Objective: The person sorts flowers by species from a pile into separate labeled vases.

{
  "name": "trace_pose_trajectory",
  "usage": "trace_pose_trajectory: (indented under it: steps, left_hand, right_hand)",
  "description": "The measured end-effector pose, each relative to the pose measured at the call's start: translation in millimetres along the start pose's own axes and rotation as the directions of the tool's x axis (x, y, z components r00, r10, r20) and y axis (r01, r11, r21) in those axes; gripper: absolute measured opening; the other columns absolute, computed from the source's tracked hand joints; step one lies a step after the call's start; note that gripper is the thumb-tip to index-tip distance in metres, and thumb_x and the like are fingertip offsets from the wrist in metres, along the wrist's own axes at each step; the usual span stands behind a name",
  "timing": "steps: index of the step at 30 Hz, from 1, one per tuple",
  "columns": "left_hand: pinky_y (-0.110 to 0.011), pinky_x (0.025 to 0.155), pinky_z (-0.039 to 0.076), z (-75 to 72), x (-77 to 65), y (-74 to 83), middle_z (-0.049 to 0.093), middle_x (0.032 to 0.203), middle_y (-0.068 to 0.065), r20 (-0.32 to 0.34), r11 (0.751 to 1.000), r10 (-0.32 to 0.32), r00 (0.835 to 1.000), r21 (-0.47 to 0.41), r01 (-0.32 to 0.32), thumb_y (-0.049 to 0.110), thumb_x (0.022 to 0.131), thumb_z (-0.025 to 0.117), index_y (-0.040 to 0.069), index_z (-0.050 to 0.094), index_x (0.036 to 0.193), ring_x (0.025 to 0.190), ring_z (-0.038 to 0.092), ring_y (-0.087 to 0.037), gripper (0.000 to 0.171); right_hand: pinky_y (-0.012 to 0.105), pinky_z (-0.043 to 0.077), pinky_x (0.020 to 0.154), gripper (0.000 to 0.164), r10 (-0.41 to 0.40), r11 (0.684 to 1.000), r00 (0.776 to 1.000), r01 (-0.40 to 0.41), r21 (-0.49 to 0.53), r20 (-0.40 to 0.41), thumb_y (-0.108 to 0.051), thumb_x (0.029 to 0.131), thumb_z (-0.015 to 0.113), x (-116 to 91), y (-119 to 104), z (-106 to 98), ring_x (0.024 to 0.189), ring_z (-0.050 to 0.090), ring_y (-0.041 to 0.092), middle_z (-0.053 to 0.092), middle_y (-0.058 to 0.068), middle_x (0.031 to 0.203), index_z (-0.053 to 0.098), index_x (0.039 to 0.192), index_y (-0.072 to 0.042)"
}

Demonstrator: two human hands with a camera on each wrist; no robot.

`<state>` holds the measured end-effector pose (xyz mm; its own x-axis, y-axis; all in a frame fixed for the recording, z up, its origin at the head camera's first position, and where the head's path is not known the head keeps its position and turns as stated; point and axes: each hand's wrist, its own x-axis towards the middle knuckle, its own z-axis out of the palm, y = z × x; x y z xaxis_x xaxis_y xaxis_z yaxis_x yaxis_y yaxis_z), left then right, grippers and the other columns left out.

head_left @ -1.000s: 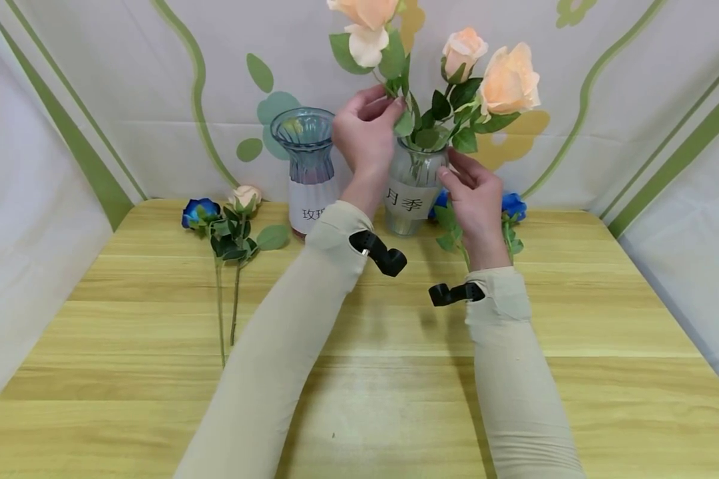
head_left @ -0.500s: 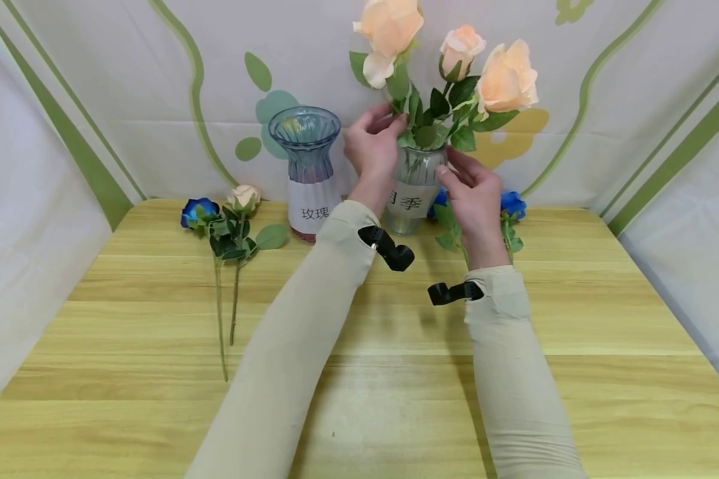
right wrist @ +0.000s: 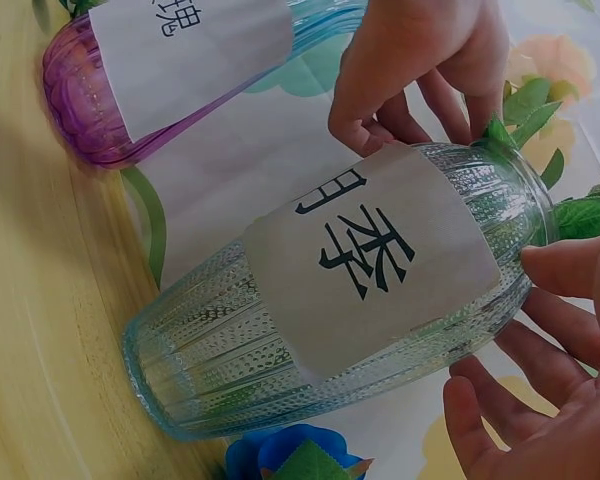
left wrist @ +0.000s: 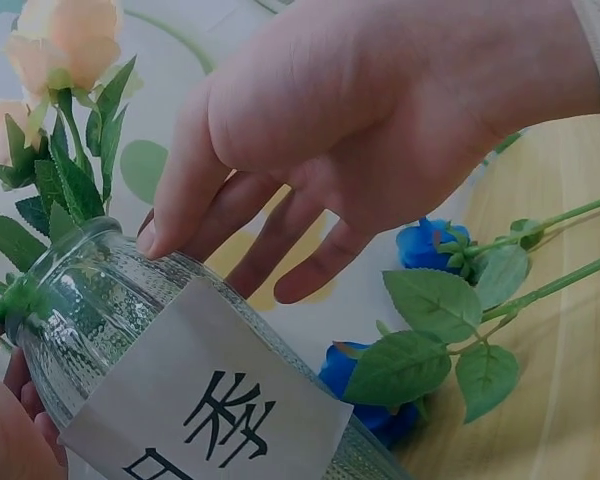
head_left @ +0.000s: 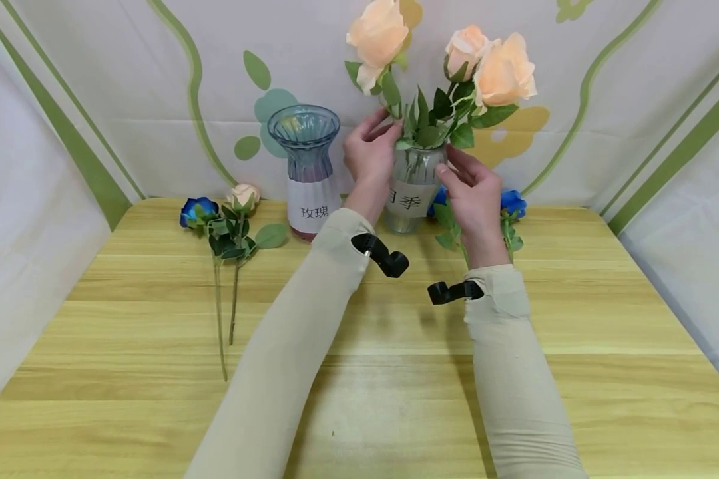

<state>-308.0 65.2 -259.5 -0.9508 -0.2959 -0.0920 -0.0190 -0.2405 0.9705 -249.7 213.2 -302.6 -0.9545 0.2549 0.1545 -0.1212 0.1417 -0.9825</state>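
Note:
A clear ribbed glass vase [head_left: 403, 223] with a white label stands at the back of the table, two peach roses [head_left: 503, 74] leaning to the right in its mouth. My left hand [head_left: 371, 154] is at the left of the rim and pinches the leafy stem of a third peach rose [head_left: 376, 34], whose head stands up to the left. The lower end of that stem is hidden behind the fingers and leaves. On the other side, my right hand [head_left: 475, 194] holds the vase near its neck, thumb and fingertips at the glass in the right wrist view.
Left of the clear vase stands a blue-to-pink glass vase [head_left: 304, 143] with a label. Farther left, a blue rose [head_left: 199, 213] and a small pale peach rose [head_left: 243, 197] lie on the wooden table [head_left: 359, 412]. Blue roses [head_left: 513, 204] lie behind my right hand.
My left hand has come down and slightly right with the peach rose, bringing it closer to the vase's rim; lately the bloom tipped a little left. My right hand has stayed at the vase.

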Motion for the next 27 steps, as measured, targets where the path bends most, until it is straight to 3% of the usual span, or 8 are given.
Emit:
trace_pose_trajectory:
  steps: [8, 18, 27]
  left_hand:
    - [-0.022, 0.092, 0.057, -11.1, -6.3, -9.5, 0.078, 0.111, 0.003, 0.06, 0.994, 0.024, 0.998, -0.106, -0.017, 0.015, 0.094, 0.083, 0.027, 0.08, 0.124, 0.105, 0.073, -0.008, 0.033]
    - [-0.025, 0.1, 0.055, -27.0, -15.6, -21.4, 0.08, 0.117, 0.0, 0.075, 0.983, 0.078, 0.994, -0.171, -0.064, 0.017, 0.091, 0.085, 0.023, 0.079, 0.126, 0.112, 0.071, -0.009, 0.035]
    - [-0.024, 0.099, 0.057, -45.3, -25.9, -33.8, 0.08, 0.12, -0.004, 0.083, 0.982, 0.1, 0.992, -0.166, -0.085, 0.014, 0.092, 0.084, 0.019, 0.078, 0.128, 0.112, 0.073, -0.01, 0.037]
  right_hand:
    - [0.026, 0.049, 0.09, 0.045, -0.004, 1.0, 1.0, 0.004, 0.002, 0.01, -0.026, 0.103, 0.071, 0.0, 0.2, 0.2, 0.138, 0.06, 0.017, 0.059, 0.0, 0.157, 0.065, 0.147, -0.026]
    - [0.025, 0.049, 0.09, 0.045, 0.015, 1.0, 1.0, -0.014, -0.007, 0.004, -0.027, 0.103, 0.071, 0.2, -0.5, -1.1, 0.137, 0.061, 0.017, 0.059, -0.001, 0.157, 0.064, 0.148, -0.026]
    - [0.024, 0.049, 0.091, 0.045, 0.013, 1.0, 1.0, -0.013, -0.002, 0.004, -0.026, 0.103, 0.071, 0.5, 0.4, -0.8, 0.139, 0.06, 0.018, 0.059, 0.0, 0.158, 0.064, 0.148, -0.025]
